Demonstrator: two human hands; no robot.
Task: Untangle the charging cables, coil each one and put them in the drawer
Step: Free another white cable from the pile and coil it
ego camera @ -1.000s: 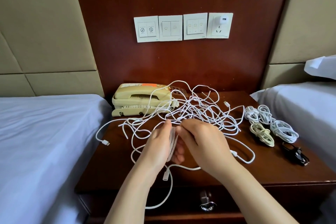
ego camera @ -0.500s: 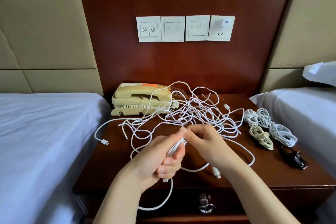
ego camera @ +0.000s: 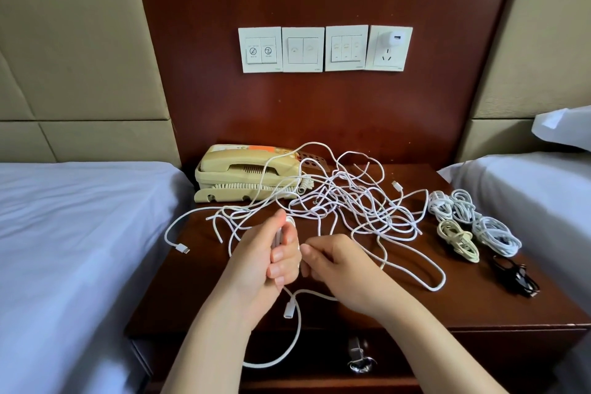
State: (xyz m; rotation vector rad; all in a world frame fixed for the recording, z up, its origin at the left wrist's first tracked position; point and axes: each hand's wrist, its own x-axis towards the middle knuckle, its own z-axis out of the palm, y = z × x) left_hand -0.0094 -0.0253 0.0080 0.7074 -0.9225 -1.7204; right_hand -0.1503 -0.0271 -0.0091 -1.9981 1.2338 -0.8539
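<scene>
Since half a second ago the left hand has swung more upright, thumb now pointing up toward the back of the nightstand, and the right hand has dropped from the top of the bundle to meet the left fingers lower down. The left hand grips a few folded lengths of the white cable, fingers curled round them. The right hand's fingers are bent in beside them and seem to pinch the same cable. From the left hand the cable falls in a smooth loop over the front edge, and a short white plug hangs just below the palm. The drawer under that edge is closed, so its inside is hidden. A metal key with a ring sits in its lock. Behind the hands, across the middle of the glossy dark wood top, lies the tangle of white cables, thin round cords looping over one another, with one plug end lying near the left edge. Toward the right edge lie the coiled cables: two white bundles side by side, a third white bundle, a cream bundle and, nearest the front, a black cable. A cream plastic telephone with a curly cord stands at the back left corner, and some strands run over it. White switch plates and a socket with a USB charger are set in the wood panel above. Beds in white sheets flank the nightstand.
</scene>
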